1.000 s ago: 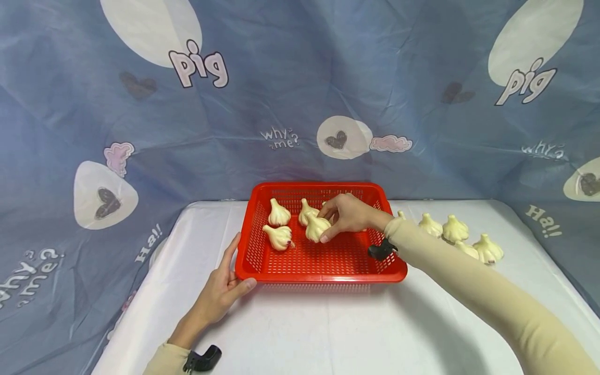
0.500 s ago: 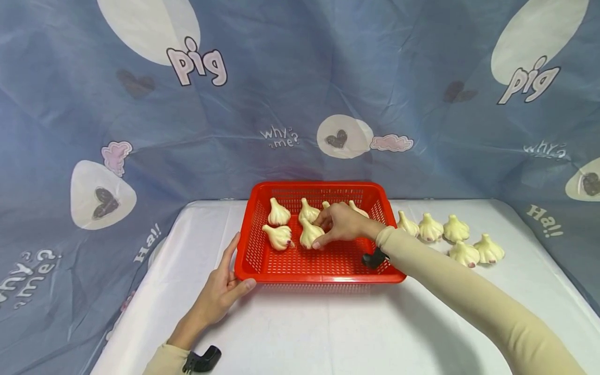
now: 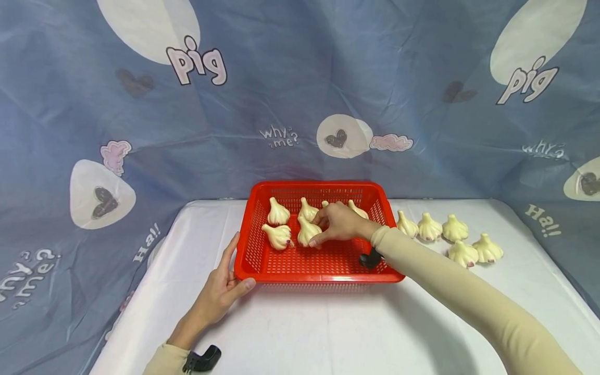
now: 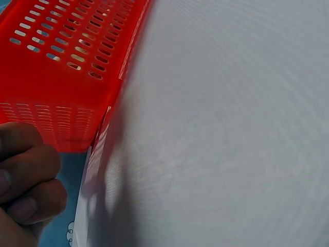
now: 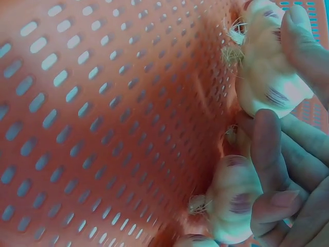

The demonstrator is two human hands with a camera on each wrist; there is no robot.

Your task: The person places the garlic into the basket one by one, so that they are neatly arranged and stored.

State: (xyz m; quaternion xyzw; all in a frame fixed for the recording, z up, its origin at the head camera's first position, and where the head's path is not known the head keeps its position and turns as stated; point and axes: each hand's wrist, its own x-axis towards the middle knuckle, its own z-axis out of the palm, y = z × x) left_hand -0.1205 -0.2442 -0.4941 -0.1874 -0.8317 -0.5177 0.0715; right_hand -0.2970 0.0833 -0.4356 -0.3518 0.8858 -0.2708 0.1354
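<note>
My right hand pinches a cream garlic bulb between thumb and fingers, low inside a red plastic basket. In the right wrist view the thumb lies on one side of this bulb and the fingertips on the other, its roots toward the perforated floor. At the basket's front left corner, my left hand grips the rim, thumb on top. The left wrist view has its curled fingers beside the basket wall. Two bulbs, one upright and one tilted, sit on the basket's left.
More garlic bulbs stand along the basket's back, one behind the held bulb and another partly behind my right hand. Several bulbs sit on the white tablecloth to the right. A blue printed curtain hangs behind.
My right hand has moved slightly left and down with the garlic bulb, bringing it beside the tilted one. The left hand keeps its place on the rim.
</note>
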